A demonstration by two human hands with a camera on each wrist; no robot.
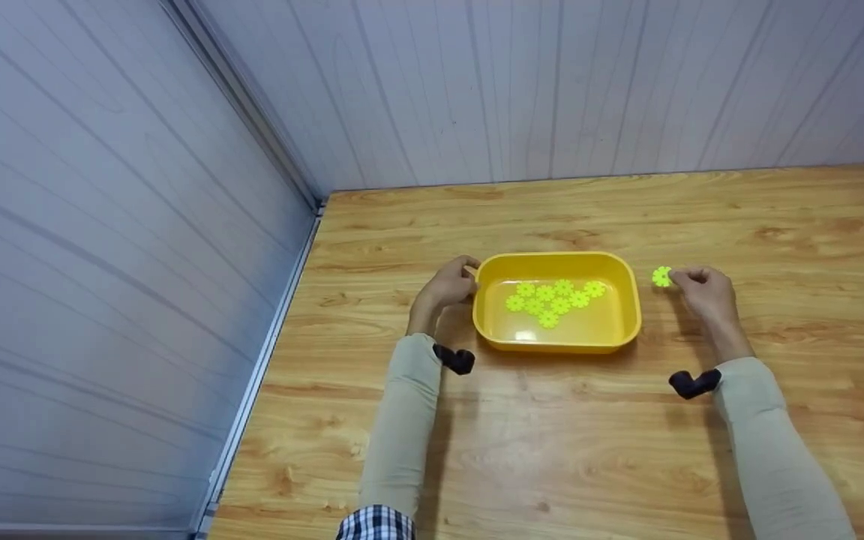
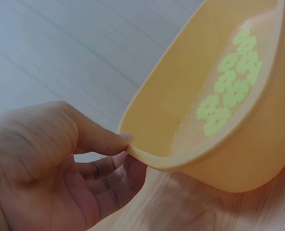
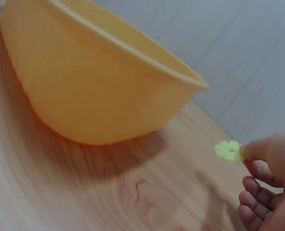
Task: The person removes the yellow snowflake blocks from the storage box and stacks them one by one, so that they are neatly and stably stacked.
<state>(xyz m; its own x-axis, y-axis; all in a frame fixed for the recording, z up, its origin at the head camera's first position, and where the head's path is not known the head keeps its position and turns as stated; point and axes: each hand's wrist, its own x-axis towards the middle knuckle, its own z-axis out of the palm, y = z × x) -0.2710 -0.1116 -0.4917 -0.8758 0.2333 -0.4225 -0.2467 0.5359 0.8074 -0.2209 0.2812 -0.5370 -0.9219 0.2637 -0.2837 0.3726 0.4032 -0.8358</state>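
**Yellow tub held at its rim, one flower piece pinched beside it**

Yellow tub (image 1: pixel 556 341) sits on a wooden table (image 1: pixel 597 450) with a pale, knotted grain — the table fills the right and lower part of the head view and runs back to a corner of the room. Grey-white panelled walls (image 1: pixel 102 262) close that corner, one along the table's far edge and one along its left edge, with a metal strip where the left wall meets the table.

The tub is shallow, with rounded corners and a rolled rim. Inside it lies a cluster of small yellow-green flower-shaped pieces (image 1: pixel 552 298), touching one another, gathered toward the far side of the floor; the near part of the floor is bare and glossy.

The left hand (image 1: pixel 447 289) grips the tub at its left rim — in the left wrist view the thumb lies on top of the rim and the fingers (image 2: pixel 114 175) curl beneath it.

The right hand (image 1: pixel 706 291) is just to the right of the tub, apart from it, pinching a single flower piece (image 1: pixel 661 276) between thumb and fingertips. In the right wrist view that piece (image 3: pixel 229 150) stands clear above the table, near the tub's outer wall.
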